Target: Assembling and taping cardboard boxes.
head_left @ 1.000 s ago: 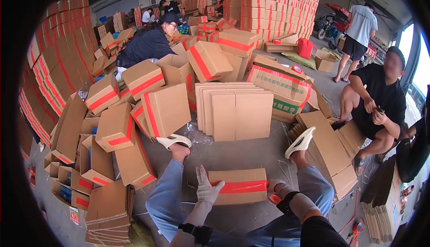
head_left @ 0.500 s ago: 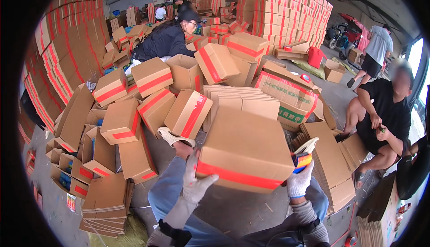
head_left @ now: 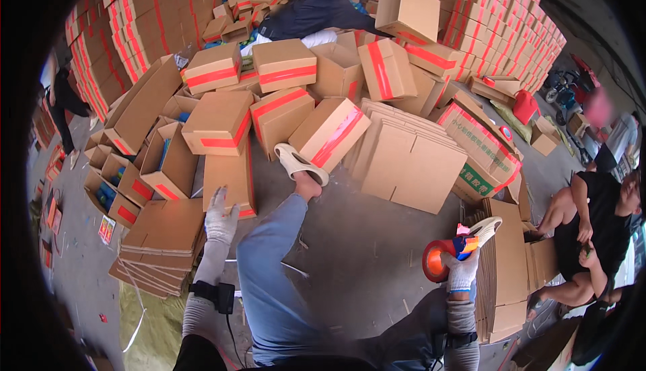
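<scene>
My left hand (head_left: 220, 221), in a pale work glove, is raised with its fingers apart and holds nothing. It is just in front of a taped carton (head_left: 227, 181) and to the right of a stack of flattened cartons (head_left: 163, 226). My right hand (head_left: 463, 270), also gloved, is closed on a tape dispenser (head_left: 464, 242) with blue and orange parts. A roll of red-orange tape (head_left: 436, 261) sits on its left side. The dispenser is beside my right foot's cream slipper (head_left: 486, 230), and the fingers are partly hidden behind it.
Taped cartons (head_left: 330, 132) are heaped ahead, with flattened cardboard sheets (head_left: 410, 159) leaning beside them. At the back a co-worker (head_left: 316, 14) reaches toward a carton (head_left: 407, 11). Another person (head_left: 599, 230) sits at right by flat cartons (head_left: 505, 270). Open cartons (head_left: 168, 156) stand at left.
The large carton between my hands has left them, and grey floor shows there. My hands have moved apart, the left going left. A carton now appears by the far co-worker. The view has shifted.
</scene>
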`<action>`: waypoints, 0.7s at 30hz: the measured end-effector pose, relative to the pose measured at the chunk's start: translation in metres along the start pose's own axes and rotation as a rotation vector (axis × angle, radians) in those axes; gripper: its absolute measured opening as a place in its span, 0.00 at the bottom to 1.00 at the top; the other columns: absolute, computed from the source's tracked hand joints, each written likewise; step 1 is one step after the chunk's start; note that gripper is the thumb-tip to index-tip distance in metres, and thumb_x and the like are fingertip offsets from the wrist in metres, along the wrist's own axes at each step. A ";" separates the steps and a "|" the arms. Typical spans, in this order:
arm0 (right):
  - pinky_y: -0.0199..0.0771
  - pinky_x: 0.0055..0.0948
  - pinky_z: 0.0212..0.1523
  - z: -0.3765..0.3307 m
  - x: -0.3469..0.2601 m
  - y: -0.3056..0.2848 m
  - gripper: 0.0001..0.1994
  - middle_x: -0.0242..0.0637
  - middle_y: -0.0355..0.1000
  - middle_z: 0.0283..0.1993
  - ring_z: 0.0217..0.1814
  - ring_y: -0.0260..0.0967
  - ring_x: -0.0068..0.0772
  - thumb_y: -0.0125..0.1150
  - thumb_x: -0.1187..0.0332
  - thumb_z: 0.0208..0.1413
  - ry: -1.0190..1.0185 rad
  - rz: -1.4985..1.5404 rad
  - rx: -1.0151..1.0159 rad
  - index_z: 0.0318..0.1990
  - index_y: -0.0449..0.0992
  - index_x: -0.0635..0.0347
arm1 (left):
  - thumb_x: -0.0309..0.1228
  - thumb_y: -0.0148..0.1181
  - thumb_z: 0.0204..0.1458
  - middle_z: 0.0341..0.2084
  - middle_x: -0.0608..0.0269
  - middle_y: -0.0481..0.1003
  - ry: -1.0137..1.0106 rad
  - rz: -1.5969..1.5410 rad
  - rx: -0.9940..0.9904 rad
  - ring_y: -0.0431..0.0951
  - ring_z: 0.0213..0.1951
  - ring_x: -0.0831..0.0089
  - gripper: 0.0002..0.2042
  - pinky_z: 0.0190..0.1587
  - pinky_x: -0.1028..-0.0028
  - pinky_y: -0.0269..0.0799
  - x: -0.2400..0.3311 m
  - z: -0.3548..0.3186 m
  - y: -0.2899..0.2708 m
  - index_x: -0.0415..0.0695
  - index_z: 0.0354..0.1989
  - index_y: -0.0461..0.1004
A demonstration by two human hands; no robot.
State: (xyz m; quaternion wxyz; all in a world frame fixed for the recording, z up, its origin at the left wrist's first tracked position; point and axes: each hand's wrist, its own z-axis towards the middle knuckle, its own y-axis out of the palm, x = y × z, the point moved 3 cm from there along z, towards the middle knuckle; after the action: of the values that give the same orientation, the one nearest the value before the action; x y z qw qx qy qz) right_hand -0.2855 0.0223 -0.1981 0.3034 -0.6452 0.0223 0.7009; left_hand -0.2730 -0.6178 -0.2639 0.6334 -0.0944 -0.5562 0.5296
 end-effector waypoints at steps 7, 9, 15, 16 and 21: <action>0.62 0.39 0.71 0.005 0.026 -0.052 0.52 0.54 0.63 0.70 0.72 0.61 0.50 0.81 0.63 0.39 -0.218 -0.705 -0.008 0.72 0.56 0.69 | 0.50 0.73 0.44 0.73 0.46 0.54 -0.717 0.711 -0.187 0.50 0.74 0.46 0.53 0.72 0.47 0.51 -0.157 -0.096 -0.126 0.44 0.76 0.48; 0.60 0.38 0.72 0.023 0.049 -0.056 0.53 0.54 0.60 0.72 0.74 0.59 0.47 0.81 0.62 0.39 -0.297 -0.722 -0.061 0.73 0.55 0.68 | 0.58 0.67 0.46 0.73 0.46 0.54 -0.885 0.487 0.013 0.49 0.75 0.50 0.53 0.74 0.47 0.45 -0.184 -0.117 -0.133 0.41 0.75 0.50; 0.58 0.39 0.73 0.006 0.035 -0.046 0.54 0.55 0.60 0.72 0.74 0.59 0.48 0.81 0.61 0.40 -0.208 -0.768 -0.092 0.73 0.53 0.69 | 0.55 0.66 0.47 0.72 0.45 0.56 -0.951 0.673 0.007 0.53 0.75 0.55 0.48 0.74 0.51 0.45 -0.155 -0.100 -0.099 0.46 0.75 0.53; 0.58 0.39 0.73 0.003 0.034 -0.043 0.54 0.55 0.60 0.72 0.74 0.59 0.48 0.81 0.61 0.40 -0.203 -0.768 -0.090 0.73 0.53 0.69 | 0.52 0.67 0.47 0.73 0.46 0.56 -0.880 0.885 -0.029 0.53 0.75 0.56 0.47 0.74 0.50 0.45 -0.140 -0.090 -0.100 0.51 0.75 0.53; 0.59 0.41 0.72 -0.003 0.028 -0.023 0.53 0.58 0.61 0.71 0.73 0.60 0.51 0.79 0.58 0.40 -0.211 -0.863 -0.180 0.73 0.55 0.69 | 0.44 0.67 0.47 0.70 0.54 0.61 -0.280 0.804 -0.533 0.56 0.73 0.59 0.38 0.74 0.52 0.49 -0.214 -0.051 -0.087 0.58 0.70 0.63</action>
State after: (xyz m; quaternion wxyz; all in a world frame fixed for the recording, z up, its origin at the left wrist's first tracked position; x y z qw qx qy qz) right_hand -0.2721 0.0509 -0.2165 0.5112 -0.5441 -0.3409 0.5713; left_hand -0.1440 -0.7972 -0.3501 0.2525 -0.3879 -0.6714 0.5788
